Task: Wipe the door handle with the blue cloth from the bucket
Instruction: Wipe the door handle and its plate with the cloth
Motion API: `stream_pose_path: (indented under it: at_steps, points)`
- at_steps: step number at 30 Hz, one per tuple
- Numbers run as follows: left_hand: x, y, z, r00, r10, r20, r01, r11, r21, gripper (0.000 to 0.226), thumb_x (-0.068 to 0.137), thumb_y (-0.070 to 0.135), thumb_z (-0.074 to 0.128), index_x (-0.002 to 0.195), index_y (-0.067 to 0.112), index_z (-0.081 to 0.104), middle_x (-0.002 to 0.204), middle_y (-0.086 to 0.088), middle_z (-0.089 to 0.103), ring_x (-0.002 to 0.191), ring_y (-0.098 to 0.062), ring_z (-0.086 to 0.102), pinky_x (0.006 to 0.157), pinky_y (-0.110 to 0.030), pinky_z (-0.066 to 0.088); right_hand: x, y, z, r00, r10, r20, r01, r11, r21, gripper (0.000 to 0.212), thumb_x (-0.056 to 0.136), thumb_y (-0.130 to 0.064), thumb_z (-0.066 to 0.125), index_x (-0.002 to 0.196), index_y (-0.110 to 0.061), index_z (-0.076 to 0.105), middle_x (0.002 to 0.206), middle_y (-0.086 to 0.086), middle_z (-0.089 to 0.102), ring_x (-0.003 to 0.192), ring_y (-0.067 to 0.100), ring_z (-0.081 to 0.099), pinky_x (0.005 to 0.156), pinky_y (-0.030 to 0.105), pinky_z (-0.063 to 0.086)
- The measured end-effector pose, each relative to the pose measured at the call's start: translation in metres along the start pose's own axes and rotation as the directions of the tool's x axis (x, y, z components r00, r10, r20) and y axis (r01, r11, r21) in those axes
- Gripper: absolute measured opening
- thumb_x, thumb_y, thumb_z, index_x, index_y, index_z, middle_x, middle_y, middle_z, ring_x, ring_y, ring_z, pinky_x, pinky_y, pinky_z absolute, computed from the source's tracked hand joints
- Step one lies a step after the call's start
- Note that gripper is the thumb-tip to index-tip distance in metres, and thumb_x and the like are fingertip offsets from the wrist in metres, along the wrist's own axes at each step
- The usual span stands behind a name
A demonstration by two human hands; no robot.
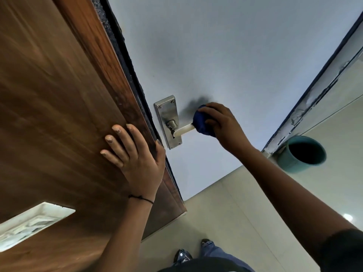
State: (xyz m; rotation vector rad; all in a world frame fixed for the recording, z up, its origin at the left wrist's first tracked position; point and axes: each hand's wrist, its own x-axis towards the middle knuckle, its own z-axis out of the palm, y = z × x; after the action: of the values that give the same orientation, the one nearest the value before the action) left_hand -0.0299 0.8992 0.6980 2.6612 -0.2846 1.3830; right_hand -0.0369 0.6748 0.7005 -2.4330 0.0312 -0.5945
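- Pale grey door (225, 55) fills the middle of the scene, with a wooden panel (49, 95) to its left and glossy beige floor tiles (225, 222) below.
- On the door, the lever door handle (183, 130) juts out from a steel backplate (167, 118) fixed with screws.
- A bunched blue cloth (201, 123) is wrapped over the outer end of the lever; the bare inner stretch shows between cloth and backplate.
- The right hand (224, 124) has its grip clenched around the cloth, fingers curled over the top of the bundle.
- The left hand (135, 154) lies flat and released against the wooden panel, fingers spread, thumb at the panel's edge just beside the backplate; a thin black thread circles the wrist.
- A teal bucket (303, 154) stands on the floor to the right, close to the door frame (314, 91), well apart from the handle; its inside looks dark.
- At the bottom, two shoes (182, 256) and blue trouser legs show on the tiles.
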Motion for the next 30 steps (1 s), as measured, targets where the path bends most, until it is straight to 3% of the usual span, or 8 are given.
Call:
stream_pose_path:
  at_steps: [3,7,12,16,18,24,27,30]
  points:
    - [0.001,0.001,-0.002,1.0,-0.002,0.023,0.002,1.0,0.005,0.077,0.09,0.035,0.049,0.145,0.005,0.006,0.141,-0.027,0.014,0.128,-0.047,0.011,0.115,-0.041,-0.018,-0.007,-0.01,0.011,0.983,0.178,-0.046,-0.164,0.962,0.218,0.042,0.087,0.002,0.045,0.124,-0.012,0.059,0.136,0.009,0.049,0.124,0.018,0.042,0.104,0.014,0.031]
    - [0.001,-0.002,-0.004,0.999,0.017,0.048,-0.018,1.0,0.006,0.077,0.089,0.036,0.049,0.145,0.005,0.005,0.143,-0.026,0.013,0.129,-0.047,0.01,0.115,-0.041,-0.018,-0.016,-0.03,0.032,0.899,0.414,-0.141,-0.292,0.809,0.511,0.044,0.089,0.003,0.043,0.129,-0.012,0.052,0.143,0.01,0.039,0.134,0.022,0.037,0.113,0.041,0.034]
    - [0.0,-0.005,-0.005,0.996,0.038,0.08,-0.04,0.999,0.028,0.08,0.089,0.038,0.051,0.144,0.003,0.005,0.143,-0.025,0.011,0.129,-0.048,0.01,0.115,-0.041,-0.017,-0.017,-0.054,0.052,0.771,0.61,-0.184,-0.286,0.59,0.755,0.045,0.091,-0.016,0.048,0.133,-0.029,0.043,0.148,0.002,0.034,0.132,0.03,0.041,0.1,0.063,0.042]
    - [0.0,-0.005,-0.005,0.994,0.049,0.095,-0.053,0.998,0.039,0.081,0.088,0.039,0.052,0.144,0.002,0.005,0.144,-0.025,0.01,0.129,-0.048,0.01,0.115,-0.041,-0.017,-0.015,-0.069,0.057,0.681,0.721,-0.128,-0.282,0.42,0.862,0.054,0.091,-0.028,0.058,0.139,-0.032,0.035,0.147,-0.002,0.035,0.131,0.02,0.042,0.105,0.049,0.045]
    - [-0.001,-0.005,-0.004,0.993,0.064,0.096,-0.069,0.997,0.046,0.083,0.087,0.039,0.053,0.144,0.002,0.005,0.144,-0.025,0.011,0.13,-0.048,0.01,0.115,-0.041,-0.017,-0.014,-0.072,0.06,0.649,0.754,-0.104,-0.251,0.341,0.906,0.054,0.09,-0.029,0.06,0.138,-0.036,0.035,0.146,-0.004,0.037,0.131,0.021,0.043,0.106,0.05,0.044]
    - [0.0,-0.003,-0.003,0.994,0.055,0.099,-0.061,0.996,0.059,0.085,0.085,0.037,0.054,0.143,0.0,0.004,0.144,-0.025,0.009,0.13,-0.048,0.009,0.115,-0.04,-0.017,-0.015,-0.075,0.059,0.54,0.841,-0.027,-0.17,0.14,0.976,0.045,0.092,-0.012,0.059,0.131,-0.026,0.044,0.134,-0.005,0.046,0.126,0.019,0.049,0.106,0.043,0.046]
    - [0.0,-0.003,-0.003,0.994,0.048,0.094,-0.053,0.997,0.056,0.084,0.085,0.037,0.053,0.143,-0.001,0.005,0.144,-0.026,0.01,0.129,-0.049,0.009,0.115,-0.039,-0.018,-0.021,-0.074,0.066,0.534,0.842,0.081,-0.168,0.012,0.986,0.04,0.089,-0.008,0.062,0.12,-0.027,0.045,0.136,0.007,0.049,0.122,0.026,0.054,0.098,0.047,0.052]
    - [0.0,-0.002,-0.003,0.995,0.048,0.082,-0.052,0.998,0.043,0.083,0.085,0.037,0.053,0.143,-0.001,0.006,0.144,-0.026,0.011,0.129,-0.049,0.009,0.115,-0.039,-0.018,-0.032,-0.083,0.077,0.58,0.769,0.267,-0.257,-0.138,0.956,0.037,0.088,-0.009,0.064,0.113,-0.026,0.043,0.127,0.014,0.058,0.113,0.033,0.061,0.09,0.046,0.056]
